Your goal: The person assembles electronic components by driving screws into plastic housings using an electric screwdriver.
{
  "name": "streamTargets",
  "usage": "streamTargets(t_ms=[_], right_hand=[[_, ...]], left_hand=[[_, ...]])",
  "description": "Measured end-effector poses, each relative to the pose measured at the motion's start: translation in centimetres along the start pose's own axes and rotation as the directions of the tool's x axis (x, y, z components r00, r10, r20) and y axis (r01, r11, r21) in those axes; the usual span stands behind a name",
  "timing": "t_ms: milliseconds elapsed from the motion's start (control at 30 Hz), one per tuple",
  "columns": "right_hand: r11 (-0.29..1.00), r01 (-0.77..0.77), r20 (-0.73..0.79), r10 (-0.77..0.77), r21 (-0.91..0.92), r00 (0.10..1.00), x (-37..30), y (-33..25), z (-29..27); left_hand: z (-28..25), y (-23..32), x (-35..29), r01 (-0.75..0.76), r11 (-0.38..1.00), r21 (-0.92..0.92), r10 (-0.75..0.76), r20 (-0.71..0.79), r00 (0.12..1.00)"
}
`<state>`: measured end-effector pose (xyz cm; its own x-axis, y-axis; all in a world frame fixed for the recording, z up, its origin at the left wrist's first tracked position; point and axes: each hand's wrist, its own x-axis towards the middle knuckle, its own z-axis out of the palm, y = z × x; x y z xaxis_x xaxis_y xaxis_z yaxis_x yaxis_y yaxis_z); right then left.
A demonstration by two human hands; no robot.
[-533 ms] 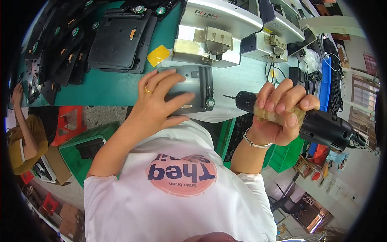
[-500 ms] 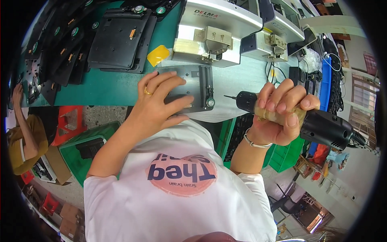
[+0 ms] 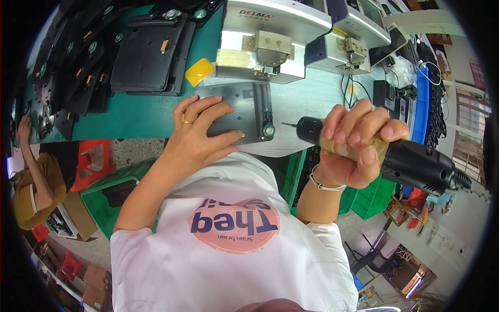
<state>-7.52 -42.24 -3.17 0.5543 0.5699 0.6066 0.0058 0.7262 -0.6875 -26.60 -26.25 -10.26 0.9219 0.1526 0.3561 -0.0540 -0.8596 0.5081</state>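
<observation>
My right hand (image 3: 353,145) is wrapped round an electric screwdriver (image 3: 416,165), black at both ends with a yellowish wrapped grip. Its thin bit points left toward a flat dark grey panel (image 3: 236,112), apart from it. The panel lies near the table's front edge, with a raised bar and a round greenish part at its right end. My left hand (image 3: 197,130) rests over the panel's left part, fingers spread, a ring on one. A small bright spot shows by one fingertip; I cannot make out what it is.
Two box-shaped machines (image 3: 275,23) (image 3: 351,39) with metal fronts stand behind the panel. A yellow piece (image 3: 199,72) lies left of them. Stacked black panels (image 3: 143,57) fill the left of the green table mat (image 3: 150,112). Green crates (image 3: 99,200) stand below; another person's arm (image 3: 36,166) is far left.
The screwdriver has shifted slightly left, its bit closer to the panel's right end. My left hand stays on the panel. The whole view has shifted a little.
</observation>
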Motion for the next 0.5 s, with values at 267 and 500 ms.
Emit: streamTargets(t_ms=[267,500], right_hand=[[0.907,0.308,-0.303,-0.391,-0.288,0.869,3.4,-3.5,-4.8],[0.822,0.310,-0.332,-0.496,-0.478,0.802,7.1,-1.6,-5.8]], left_hand=[[0.5,-0.2,-1.0,-0.088,0.996,-0.003,0.088,-0.014,0.996],[0.1,0.2,-0.4,-0.029,0.999,-0.028,0.029,0.005,1.000]])
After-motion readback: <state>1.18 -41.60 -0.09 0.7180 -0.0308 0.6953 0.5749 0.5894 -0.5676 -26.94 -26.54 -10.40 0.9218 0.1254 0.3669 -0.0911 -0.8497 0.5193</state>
